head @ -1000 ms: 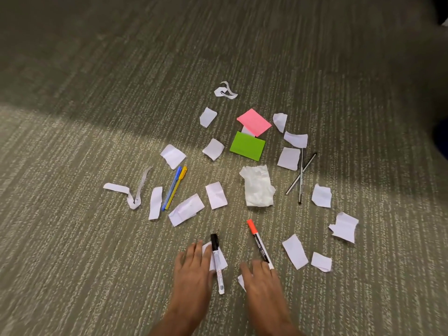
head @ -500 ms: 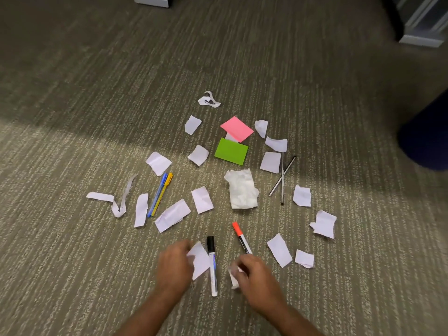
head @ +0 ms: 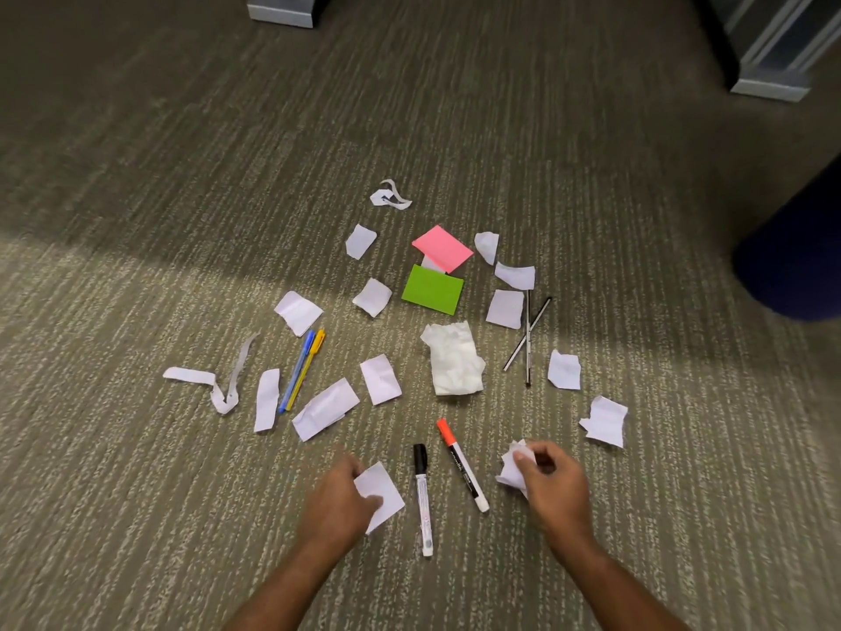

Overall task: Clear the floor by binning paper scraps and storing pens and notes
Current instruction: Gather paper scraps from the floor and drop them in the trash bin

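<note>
Several white paper scraps lie scattered on the carpet. My left hand (head: 339,505) grips one flat scrap (head: 381,491) just left of a black-capped marker (head: 422,498). My right hand (head: 553,485) is closed on crumpled scraps (head: 512,466), right of a red-capped marker (head: 460,464). Farther out lie a crumpled tissue (head: 455,359), a green note pad (head: 432,290), a pink note pad (head: 442,248), a blue and a yellow pen (head: 302,368) side by side, and two thin dark pens (head: 528,339) crossed.
A dark blue round object (head: 794,257) stands at the right edge. Grey furniture bases sit at the top left (head: 282,11) and top right (head: 769,79). Open carpet surrounds the litter on all sides.
Each hand has picked up paper. My right hand moved right past the red marker, and the two scraps that lay there are gone from the floor. The view tilted up.
</note>
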`<state>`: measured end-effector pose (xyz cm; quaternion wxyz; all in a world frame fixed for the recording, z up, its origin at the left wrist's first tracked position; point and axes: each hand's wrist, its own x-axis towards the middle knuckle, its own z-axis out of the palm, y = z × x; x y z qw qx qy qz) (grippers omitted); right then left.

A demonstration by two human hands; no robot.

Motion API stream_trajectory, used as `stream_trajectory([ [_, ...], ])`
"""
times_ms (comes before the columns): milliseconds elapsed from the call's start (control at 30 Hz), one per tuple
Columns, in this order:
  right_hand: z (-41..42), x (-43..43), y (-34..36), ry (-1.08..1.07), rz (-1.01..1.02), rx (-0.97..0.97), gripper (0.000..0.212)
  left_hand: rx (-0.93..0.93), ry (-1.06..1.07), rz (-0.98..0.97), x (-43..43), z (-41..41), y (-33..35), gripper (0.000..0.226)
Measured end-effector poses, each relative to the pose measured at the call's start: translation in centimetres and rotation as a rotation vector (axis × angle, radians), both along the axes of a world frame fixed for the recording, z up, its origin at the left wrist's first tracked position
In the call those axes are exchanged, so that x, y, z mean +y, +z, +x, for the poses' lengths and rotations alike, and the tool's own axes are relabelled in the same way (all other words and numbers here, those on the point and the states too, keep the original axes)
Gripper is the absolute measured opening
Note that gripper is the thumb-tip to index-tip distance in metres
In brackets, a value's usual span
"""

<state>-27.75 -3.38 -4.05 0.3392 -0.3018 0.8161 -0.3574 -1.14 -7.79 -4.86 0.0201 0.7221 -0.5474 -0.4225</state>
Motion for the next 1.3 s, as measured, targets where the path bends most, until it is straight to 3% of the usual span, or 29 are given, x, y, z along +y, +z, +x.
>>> stream_trajectory([
  [100,-0.4,0.4,-0.6,0.024,0.054,0.063,0.006,0.041,0.038,0.003,0.3,-0.2,-0.6,0.022],
  [167,-0.6,0.6,-0.7,0.06,0.103,0.134,0.002,0.012,-0.048,0.002,0.4,0.0,-0.6,0.02],
  [267,-0.6,0.7,-0.9,0.108,0.179,0.198,0.019,-0.014,-0.138,-0.01,0.5,0.1,-0.5,0.02],
  [333,-0.5,0.7,-0.8,0.148,0.2,0.246,0.018,-0.014,-0.131,-0.042,0.3,0.3,-0.5,0.006],
  [533,-0.8,0.1,-0.5,0.184,0.252,0.285,0.008,0.191,0.06,-0.009,-0.6,0.8,-0.6,0.003],
  [633,-0.9,0.1,-0.4,0.22,0.282,0.335,0.008,0.254,0.185,-0.095,-1.3,1.0,-0.3,0.006],
  [733,-0.7,0.0,-0.5,0.265,0.3,0.344,0.005,0.187,0.261,-0.229,-2.7,1.5,0.3,0.011],
  [833,-0.6,-0.1,-0.6,0.256,0.286,0.267,0.012,0.066,0.204,-0.361,-4.5,2.3,0.7,0.011],
  [1033,-0.4,0.7,-0.6,0.156,0.145,0.154,0.02,-0.103,0.019,-0.317,-6.7,2.6,0.5,0.037],
  [1200,-0.7,1.5,0.0,0.029,0.059,0.089,0.044,-0.161,0.04,-0.372,-7.8,2.3,0.4,0.023],
  [1300,-1.6,2.3,0.3,-0.014,0.019,0.098,0.026,-0.132,0.096,-0.399,-8.4,2.4,0.0,0.014],
])
